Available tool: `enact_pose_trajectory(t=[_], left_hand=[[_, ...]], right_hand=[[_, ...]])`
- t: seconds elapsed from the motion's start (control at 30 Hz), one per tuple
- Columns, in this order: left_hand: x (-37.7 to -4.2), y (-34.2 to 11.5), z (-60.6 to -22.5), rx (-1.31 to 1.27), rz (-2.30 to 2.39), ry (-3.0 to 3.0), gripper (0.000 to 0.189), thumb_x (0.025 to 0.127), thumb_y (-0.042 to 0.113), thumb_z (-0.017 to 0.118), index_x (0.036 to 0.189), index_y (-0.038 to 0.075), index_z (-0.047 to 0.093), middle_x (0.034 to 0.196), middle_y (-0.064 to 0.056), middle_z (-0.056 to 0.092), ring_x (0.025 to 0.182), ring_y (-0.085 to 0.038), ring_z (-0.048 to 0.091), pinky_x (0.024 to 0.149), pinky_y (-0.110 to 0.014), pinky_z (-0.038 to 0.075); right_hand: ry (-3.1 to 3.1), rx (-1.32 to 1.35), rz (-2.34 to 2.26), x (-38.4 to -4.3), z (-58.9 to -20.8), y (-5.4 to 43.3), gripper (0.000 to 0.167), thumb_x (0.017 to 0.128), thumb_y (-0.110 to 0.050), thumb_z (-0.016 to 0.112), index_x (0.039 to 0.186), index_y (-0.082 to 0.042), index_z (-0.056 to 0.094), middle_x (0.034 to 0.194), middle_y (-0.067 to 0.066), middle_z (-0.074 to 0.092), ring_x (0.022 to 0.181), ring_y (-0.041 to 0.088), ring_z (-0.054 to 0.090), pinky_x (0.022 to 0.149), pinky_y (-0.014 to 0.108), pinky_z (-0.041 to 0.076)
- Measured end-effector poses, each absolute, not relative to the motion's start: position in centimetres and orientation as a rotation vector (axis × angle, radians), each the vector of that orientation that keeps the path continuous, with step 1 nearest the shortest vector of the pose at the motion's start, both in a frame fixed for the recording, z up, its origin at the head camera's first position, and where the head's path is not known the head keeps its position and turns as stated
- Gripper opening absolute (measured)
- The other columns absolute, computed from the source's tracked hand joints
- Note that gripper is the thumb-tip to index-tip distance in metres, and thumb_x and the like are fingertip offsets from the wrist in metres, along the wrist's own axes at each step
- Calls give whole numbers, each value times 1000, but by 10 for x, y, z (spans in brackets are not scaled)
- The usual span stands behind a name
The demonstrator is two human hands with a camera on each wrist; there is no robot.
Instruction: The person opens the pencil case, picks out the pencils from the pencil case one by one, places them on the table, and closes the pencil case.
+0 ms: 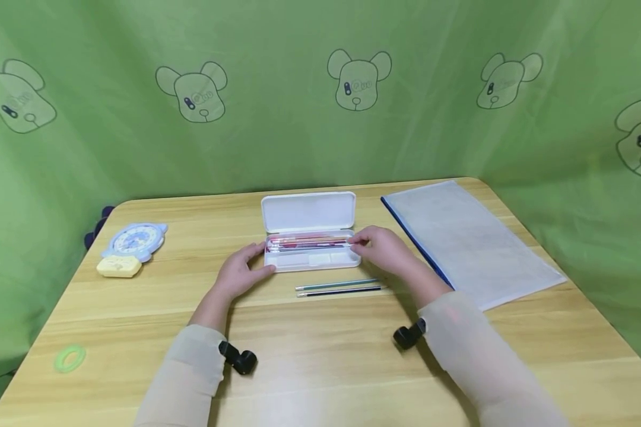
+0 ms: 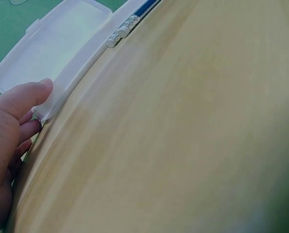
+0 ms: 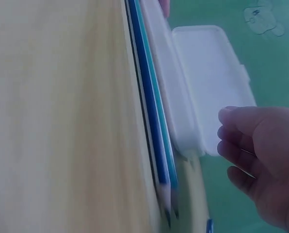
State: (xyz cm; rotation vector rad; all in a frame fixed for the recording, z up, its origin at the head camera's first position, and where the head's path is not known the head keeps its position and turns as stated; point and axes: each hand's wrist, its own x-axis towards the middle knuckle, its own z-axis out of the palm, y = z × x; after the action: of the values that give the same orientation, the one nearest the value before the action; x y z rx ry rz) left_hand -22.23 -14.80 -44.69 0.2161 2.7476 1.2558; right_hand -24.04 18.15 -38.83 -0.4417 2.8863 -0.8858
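On the counter point(image 1: 320, 332), my left grip point(image 1: 239, 274) clamps the left end of the open case point(image 1: 308, 214) and should brace it for my right grip point(image 1: 383, 248), drawn together at the pencils point(image 1: 310, 242) inside, pinching one or not I cannot tell.

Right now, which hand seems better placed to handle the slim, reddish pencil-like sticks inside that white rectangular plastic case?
Probably the right hand: it is at the right ends of the sticks. The left hand grips the left end of the case, seemingly steadying it.
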Motion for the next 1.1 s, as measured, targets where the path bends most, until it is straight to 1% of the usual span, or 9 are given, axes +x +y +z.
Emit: enact_pose_trajectory(t=[0.23,0.4,0.73,0.9,1.1], left_hand=[[-221,-147,-448,211,1261,2743,73,86,43,71,149,21,42,158,-13,35,147,-34,30,122,-52,23],[-221,-146,-445,204,1255,2746,72,87,44,70,150,21,42,158,-13,36,147,-34,30,122,-52,23],[-222,-149,-447,219,1255,2754,72,87,44,70,149,21,42,157,-13,36,148,-34,30,122,-51,23],[-221,-149,-446,232,1254,2762,72,86,43,71,149,21,43,157,-13,37,147,-34,31,122,-52,24],[-222,-149,-447,234,1241,2773,72,86,43,70,149,21,43,157,-13,37,147,-34,31,122,-51,24]], right_hand=[[2867,-383,-812,-268,-396,162,24,97,-19,60,116,-9,71,118,12,70,109,27,63,102,45,50],[2899,-416,-662,-281,-400,155,25,97,-18,59,117,-8,71,119,12,70,112,28,63,104,45,48],[2898,-465,-419,-287,-396,142,25,97,-15,59,117,-9,72,120,9,71,117,29,63,107,44,47],[2873,-442,-425,-288,-395,139,25,97,-13,59,118,-9,71,122,10,70,119,29,61,108,44,46],[2858,-409,-481,-290,-398,138,23,97,-10,59,116,-8,72,119,11,70,117,29,61,107,44,47]])
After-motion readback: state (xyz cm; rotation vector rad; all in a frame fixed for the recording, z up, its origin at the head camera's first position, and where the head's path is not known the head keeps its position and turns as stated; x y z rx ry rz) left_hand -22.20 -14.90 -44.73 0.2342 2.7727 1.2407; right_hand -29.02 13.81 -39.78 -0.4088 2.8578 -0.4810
